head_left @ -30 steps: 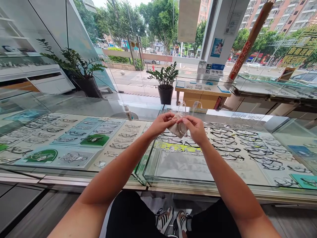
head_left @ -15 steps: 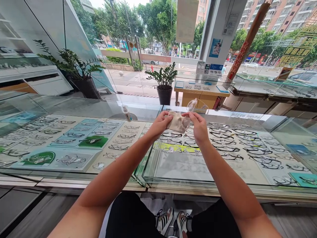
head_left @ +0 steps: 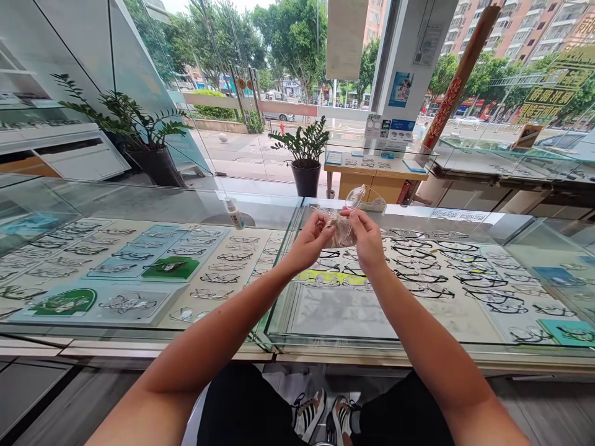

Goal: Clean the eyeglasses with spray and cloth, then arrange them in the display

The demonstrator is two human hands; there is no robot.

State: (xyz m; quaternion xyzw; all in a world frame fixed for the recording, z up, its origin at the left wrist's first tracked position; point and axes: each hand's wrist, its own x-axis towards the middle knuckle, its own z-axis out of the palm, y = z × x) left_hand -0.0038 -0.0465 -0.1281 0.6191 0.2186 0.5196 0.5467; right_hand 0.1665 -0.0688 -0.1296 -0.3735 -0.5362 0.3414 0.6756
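Observation:
A pair of thin-framed clear eyeglasses (head_left: 356, 197) is held above the glass counter, one lens raised and a temple arm reaching right. My right hand (head_left: 369, 238) pinches the frame near its middle. With closed fingers my left hand (head_left: 310, 241) grips a beige cleaning cloth (head_left: 335, 230), bunched against the lower lens. The fingertips of both hands nearly meet there, and part of the lower lens is hidden by cloth and fingers.
Below lies a glass display case (head_left: 288, 322) with many rows of eyeglasses. A white spray bottle (head_left: 233, 214) stands on its top to the left. Beyond the counter are a potted plant (head_left: 307, 176) and a wooden display table (head_left: 357, 186).
My left hand has moved right, toward my right hand, and the cloth, spread flatter before, is now bunched around the lower lens. The view has shifted slightly.

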